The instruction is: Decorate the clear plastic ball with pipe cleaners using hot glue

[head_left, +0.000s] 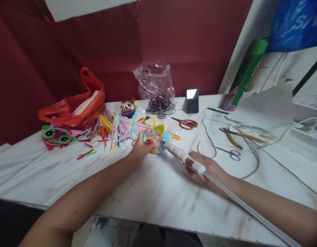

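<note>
My left hand is closed around a small colourful fish-like craft, held just above the tabletop. The craft has a yellow fin on top, a light blue piece at its right end and a red round eye. In my right hand is a white hot glue gun, with a long clear glue stick running out of its back towards me. Its nozzle points left and meets or nearly meets the craft's blue end; whether they touch I cannot tell. My right fingers wrap the handle and are partly hidden behind the gun.
Loose pipe cleaners, a red plastic bag and two finished-looking animal faces lie left. Behind are a clear bag and a phone. Orange-handled scissors, pliers, small scissors and a looping cord lie right.
</note>
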Tool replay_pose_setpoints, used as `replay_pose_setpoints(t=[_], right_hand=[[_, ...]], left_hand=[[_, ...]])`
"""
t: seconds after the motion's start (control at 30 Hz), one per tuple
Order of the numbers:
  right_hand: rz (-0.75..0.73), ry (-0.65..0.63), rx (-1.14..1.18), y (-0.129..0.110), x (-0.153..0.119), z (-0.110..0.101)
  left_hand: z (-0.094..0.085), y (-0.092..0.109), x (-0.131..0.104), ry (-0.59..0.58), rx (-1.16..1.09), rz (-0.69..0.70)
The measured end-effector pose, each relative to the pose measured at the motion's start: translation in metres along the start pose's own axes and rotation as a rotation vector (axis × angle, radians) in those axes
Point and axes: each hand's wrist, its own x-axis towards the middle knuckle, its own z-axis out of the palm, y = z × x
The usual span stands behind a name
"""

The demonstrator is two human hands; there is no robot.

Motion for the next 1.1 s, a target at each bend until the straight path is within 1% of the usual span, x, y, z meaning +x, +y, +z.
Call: replay_pose_setpoints(t=[0.13,0.23,0.37,0.47,0.63,0.77,0.9,0.97,1.1], right_hand=[[0.031,-0.006,-0.039,-0.001,0.0,0.003],[0.065,0.041,-0.091,-0.002,0.0,0.006],[0.032,0.055,-0.091,-0.003,0.0,0.007],[0.049,0.071,-0.093,-0.004,0.002,0.006],[0.133,-0.029,-0.067,-0.007,0.005,0.001],[0.142,-0.009,-0.053,-0.011,0.003,-0.001],[0.146,-0.07,-0.03,-0.011,0.001,-0.001],[0.167,-0.037,-0.033,-0.01,0.001,-0.002],[0.121,0.041,-0.009,-0.007,0.003,-0.001]], left_hand=[[0.0,0.001,0.0,-0.003,0.009,0.008],[0.0,0.0,0.0,-0.008,0.014,0.012],[0.0,-0.001,0.0,-0.005,0.025,0.012],[0.001,0.0,-0.003,0.007,0.061,0.017],[0.003,0.002,-0.005,0.02,0.052,0.023],[0.001,-0.002,-0.002,0.019,0.028,0.03],[0.0,-0.003,0.0,0.019,0.036,0.027],[0.0,-0.003,0.0,0.019,0.045,0.021],[0.0,-0.002,-0.001,0.019,0.073,0.029]])
